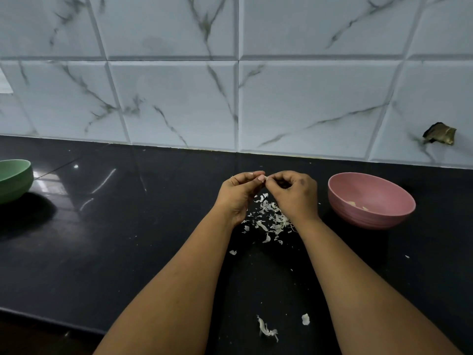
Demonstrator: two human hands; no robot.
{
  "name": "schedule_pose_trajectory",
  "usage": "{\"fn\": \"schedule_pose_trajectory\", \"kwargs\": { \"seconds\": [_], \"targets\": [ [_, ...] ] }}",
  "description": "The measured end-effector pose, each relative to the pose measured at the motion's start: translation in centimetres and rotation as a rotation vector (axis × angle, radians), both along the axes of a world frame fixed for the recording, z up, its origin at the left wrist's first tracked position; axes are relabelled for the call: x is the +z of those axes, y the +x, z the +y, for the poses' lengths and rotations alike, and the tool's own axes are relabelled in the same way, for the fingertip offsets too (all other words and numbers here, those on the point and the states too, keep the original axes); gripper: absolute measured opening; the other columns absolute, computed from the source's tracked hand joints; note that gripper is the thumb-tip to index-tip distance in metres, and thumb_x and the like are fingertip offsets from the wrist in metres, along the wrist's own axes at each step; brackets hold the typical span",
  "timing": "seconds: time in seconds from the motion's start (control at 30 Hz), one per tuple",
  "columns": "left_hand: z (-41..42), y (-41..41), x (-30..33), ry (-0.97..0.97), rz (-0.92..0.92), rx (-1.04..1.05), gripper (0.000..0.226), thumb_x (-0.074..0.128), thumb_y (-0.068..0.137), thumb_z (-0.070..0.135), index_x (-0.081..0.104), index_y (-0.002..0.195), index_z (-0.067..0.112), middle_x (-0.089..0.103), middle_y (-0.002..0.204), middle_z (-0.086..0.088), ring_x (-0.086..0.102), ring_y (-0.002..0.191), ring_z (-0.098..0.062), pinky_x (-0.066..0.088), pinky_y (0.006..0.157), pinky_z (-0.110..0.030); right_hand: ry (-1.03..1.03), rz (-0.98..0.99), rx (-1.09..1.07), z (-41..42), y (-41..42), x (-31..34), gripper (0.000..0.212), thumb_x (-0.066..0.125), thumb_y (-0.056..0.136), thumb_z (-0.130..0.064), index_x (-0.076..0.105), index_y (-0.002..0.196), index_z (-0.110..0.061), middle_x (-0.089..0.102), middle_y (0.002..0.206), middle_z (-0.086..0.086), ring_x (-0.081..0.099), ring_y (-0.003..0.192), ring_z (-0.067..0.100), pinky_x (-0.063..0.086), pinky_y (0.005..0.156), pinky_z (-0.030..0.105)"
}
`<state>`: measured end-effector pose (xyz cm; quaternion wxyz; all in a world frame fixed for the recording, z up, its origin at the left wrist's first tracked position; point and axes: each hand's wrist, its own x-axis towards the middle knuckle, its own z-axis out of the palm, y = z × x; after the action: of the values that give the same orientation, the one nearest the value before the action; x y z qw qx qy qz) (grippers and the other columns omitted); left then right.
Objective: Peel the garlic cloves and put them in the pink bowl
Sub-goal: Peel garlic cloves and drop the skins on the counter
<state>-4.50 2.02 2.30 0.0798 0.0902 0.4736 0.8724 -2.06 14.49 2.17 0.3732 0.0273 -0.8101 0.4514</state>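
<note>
Marble-patterned wall tiles [179,98] are filling the upper half of the frame above a glossy black surface [115,239]. At centre, the left hand [239,194] and right hand [294,193] are meeting, fingers curled, both pinching a small garlic clove [264,178] between their fingertips. Torn peels [268,217] are lying scattered just below the hands. Right of them, the pink bowl [371,201] is holding a few pale cloves [357,205]. A green bowl [14,179] is sitting at the left edge.
</note>
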Motion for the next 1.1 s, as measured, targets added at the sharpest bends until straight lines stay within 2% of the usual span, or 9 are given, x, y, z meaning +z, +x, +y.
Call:
{"fn": "schedule_pose_trajectory", "kwargs": {
  "seconds": [0.27,0.37,0.43,0.53,0.73,0.9,1.1],
  "targets": [
    [0.0,0.08,0.01,-0.004,0.007,0.005,0.009,0.062,0.087,-0.009,0.068,0.088,-0.001,0.073,0.074,-0.006,0.072,0.073,-0.014,0.056,0.07,-0.02,0.016,0.0,-0.009,0.11,-0.05,0.01,0.008,0.074,0.081,-0.02,0.078,0.076,-0.015,0.065,0.063,-0.012,0.06,0.058,-0.006,0.045,0.058,0.006],
    [0.0,0.09,0.04,-0.009,0.006,0.011,0.01,0.063,0.087,-0.009,0.068,0.087,-0.001,0.073,0.074,-0.006,0.072,0.073,-0.014,0.056,0.069,-0.02,0.066,-0.005,-0.03,0.08,-0.14,-0.09,0.009,0.073,0.081,-0.021,0.077,0.076,-0.014,0.068,0.065,-0.007,0.06,0.057,-0.002,0.048,0.058,0.011],
    [0.02,0.08,0.05,-0.011,0.001,0.01,0.01,0.062,0.087,-0.009,0.068,0.086,-0.001,0.073,0.074,-0.007,0.072,0.072,-0.014,0.056,0.069,-0.02,0.07,-0.018,-0.035,0.09,-0.24,-0.14,0.01,0.073,0.081,-0.02,0.075,0.074,-0.014,0.066,0.063,-0.007,0.059,0.056,-0.003,0.046,0.056,0.008],
    [-0.01,0.0,0.06,0.014,-0.022,-0.009,0.01,0.06,0.089,-0.009,0.067,0.087,-0.001,0.072,0.075,-0.007,0.071,0.071,-0.013,0.056,0.067,-0.019,-0.005,-0.062,-0.013,0.07,-0.45,-0.21,0.01,0.072,0.082,-0.02,0.074,0.075,-0.013,0.065,0.064,-0.01,0.059,0.059,-0.002,0.045,0.057,0.008],
    [-0.12,-0.45,-0.01,0.081,-0.051,-0.009,0.011,0.058,0.09,-0.008,0.067,0.089,-0.002,0.07,0.077,-0.009,0.069,0.068,-0.013,0.056,0.068,-0.019,-0.221,-0.168,0.101,-0.21,-0.6,-0.06,0.015,0.064,0.088,-0.018,0.074,0.077,-0.017,0.072,0.07,-0.005,0.068,0.071,0.007,0.051,0.069,0.019],
    [-0.17,-0.17,0.06,0.048,-0.031,-0.002,0.01,0.059,0.089,-0.008,0.066,0.089,-0.001,0.072,0.075,-0.007,0.071,0.071,-0.013,0.056,0.065,-0.019,-0.08,-0.101,0.053,-0.12,-0.08,-0.02,0.013,0.072,0.084,-0.028,0.076,0.078,-0.017,0.071,0.069,-0.007,0.065,0.064,0.005,0.05,0.06,0.014],
    [-0.08,0.21,0.14,-0.008,-0.005,-0.003,0.011,0.06,0.089,-0.009,0.067,0.086,0.0,0.073,0.073,-0.006,0.071,0.071,-0.013,0.056,0.066,-0.019,-0.001,-0.06,-0.025,-0.04,0.07,0.08,0.011,0.072,0.082,-0.023,0.076,0.074,-0.016,0.067,0.062,-0.008,0.062,0.056,0.004,0.048,0.055,0.012]
  ]
}}
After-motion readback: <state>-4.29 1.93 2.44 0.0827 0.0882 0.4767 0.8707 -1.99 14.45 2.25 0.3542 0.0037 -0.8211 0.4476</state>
